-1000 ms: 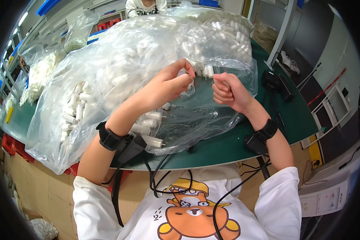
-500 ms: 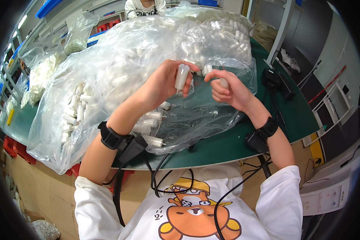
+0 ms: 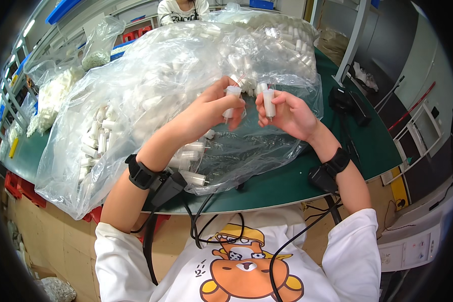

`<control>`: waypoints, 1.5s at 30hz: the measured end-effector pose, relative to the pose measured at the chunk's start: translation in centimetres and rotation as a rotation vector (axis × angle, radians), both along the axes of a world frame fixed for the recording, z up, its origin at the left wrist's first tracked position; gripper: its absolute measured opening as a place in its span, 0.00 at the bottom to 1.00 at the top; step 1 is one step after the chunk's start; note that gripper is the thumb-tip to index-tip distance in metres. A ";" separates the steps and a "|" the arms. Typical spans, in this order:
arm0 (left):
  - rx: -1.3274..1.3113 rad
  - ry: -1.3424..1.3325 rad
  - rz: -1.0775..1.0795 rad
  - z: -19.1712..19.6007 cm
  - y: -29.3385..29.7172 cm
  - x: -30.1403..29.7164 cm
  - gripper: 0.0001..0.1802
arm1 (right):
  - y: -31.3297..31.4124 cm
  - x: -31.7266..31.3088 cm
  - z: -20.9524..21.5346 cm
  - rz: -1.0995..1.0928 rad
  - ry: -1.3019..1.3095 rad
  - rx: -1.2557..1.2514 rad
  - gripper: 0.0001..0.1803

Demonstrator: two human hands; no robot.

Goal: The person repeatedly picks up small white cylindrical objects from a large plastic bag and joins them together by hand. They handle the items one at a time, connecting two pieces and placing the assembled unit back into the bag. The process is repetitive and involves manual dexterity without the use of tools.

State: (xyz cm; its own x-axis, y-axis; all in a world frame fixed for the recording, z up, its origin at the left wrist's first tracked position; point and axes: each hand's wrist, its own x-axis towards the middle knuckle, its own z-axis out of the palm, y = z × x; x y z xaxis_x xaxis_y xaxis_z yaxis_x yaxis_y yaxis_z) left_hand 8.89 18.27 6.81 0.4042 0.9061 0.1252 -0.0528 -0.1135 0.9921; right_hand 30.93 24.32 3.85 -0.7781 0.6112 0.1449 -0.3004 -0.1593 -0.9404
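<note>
My left hand (image 3: pixel 199 115) is closed around a white plastic cylinder (image 3: pixel 232 91) with a wider translucent top and a thin tip below. My thumb lies across its front, and thin red wires show beside its top. A short gap to the right, my right hand (image 3: pixel 296 117) grips a second white cylinder (image 3: pixel 269 104) between thumb and fingers. This one stands nearly upright, its thin tip pointing down. Both hands hover over the front part of a large clear plastic bag (image 3: pixel 136 75). Loose white cylinders (image 3: pixel 193 177) of the same sort lie under my left forearm.
The bag, heaped with many white cylinders, covers most of the green table (image 3: pixel 287 176). Smaller bags of white parts (image 3: pixel 58 90) stand at the left. A black device (image 3: pixel 343 99) sits on the right side. Black cables (image 3: pixel 196 221) hang from my wrist straps. Another person (image 3: pixel 182 11) is across the table.
My left hand has turned, and its cylinder now stands more upright with the thumb across it. My right fingers have uncurled somewhat, bringing the cylinder in that hand into plain view.
</note>
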 end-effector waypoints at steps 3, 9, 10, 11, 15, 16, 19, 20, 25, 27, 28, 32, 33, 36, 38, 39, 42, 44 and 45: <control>-0.100 -0.104 -0.086 1.1 -0.8 0.3 0.07 | -0.1 0.0 0.1 -0.003 -0.010 -0.003 0.16; 0.005 -0.021 -0.054 1.1 -0.8 0.1 0.11 | -0.2 0.0 0.2 0.029 -0.022 0.023 0.17; 0.016 0.010 -0.046 1.1 -0.8 0.1 0.12 | -0.2 0.0 0.2 0.040 -0.018 0.025 0.17; 0.028 0.041 -0.038 1.1 -0.7 0.1 0.14 | -0.2 0.1 0.2 0.052 -0.013 0.027 0.17; 0.051 0.096 0.006 0.9 -0.5 0.0 0.18 | -0.4 -0.1 0.3 0.057 -0.003 0.014 0.17; 0.061 0.099 0.011 1.0 -0.6 0.1 0.18 | -0.4 0.0 0.3 0.064 0.004 0.011 0.17; 0.044 0.082 0.037 1.3 -0.9 0.6 0.18 | -0.4 0.1 0.4 0.104 0.030 -0.004 0.15; 0.007 0.058 0.054 1.2 -0.8 0.7 0.18 | -0.3 0.2 0.5 0.131 0.042 -0.014 0.15; -0.031 -0.059 -0.063 -0.6 0.6 -0.1 0.17 | 0.3 0.4 0.2 0.166 0.093 0.018 0.12; 0.022 -0.043 -0.052 -0.8 0.5 0.3 0.15 | -0.4 0.0 0.4 0.017 0.003 0.107 0.12; 0.045 -0.047 -0.056 -0.8 0.5 0.3 0.14 | -0.9 -0.4 0.7 -0.040 -0.017 0.097 0.12; 0.072 -0.045 -0.056 -0.6 0.3 0.4 0.10 | -1.8 -1.0 1.4 -0.120 -0.025 0.043 0.14; 0.063 -0.039 -0.054 -0.5 0.1 0.5 0.10 | -1.7 -0.9 1.4 -0.104 -0.008 0.027 0.14; 0.047 -0.004 -0.071 -0.3 0.0 0.4 0.10 | -0.5 -0.1 0.7 0.048 0.050 -0.020 0.17; 0.016 0.017 -0.059 -0.1 -0.1 0.4 0.08 | -0.6 0.0 0.8 0.058 0.024 -0.022 0.18; 0.000 0.028 -0.054 0.1 -0.1 0.4 0.07 | -0.7 0.0 0.9 0.062 0.011 -0.023 0.18; -0.038 -0.020 -0.060 0.4 -0.1 0.4 0.06 | -0.9 0.0 1.1 0.087 -0.006 -0.017 0.18; -0.043 -0.076 -0.088 0.2 0.0 0.2 0.06 | -0.9 -0.1 1.1 0.079 -0.014 -0.025 0.18; -0.046 -0.103 -0.103 0.1 0.1 0.2 0.06 | -0.9 -0.1 1.1 0.075 -0.017 -0.029 0.18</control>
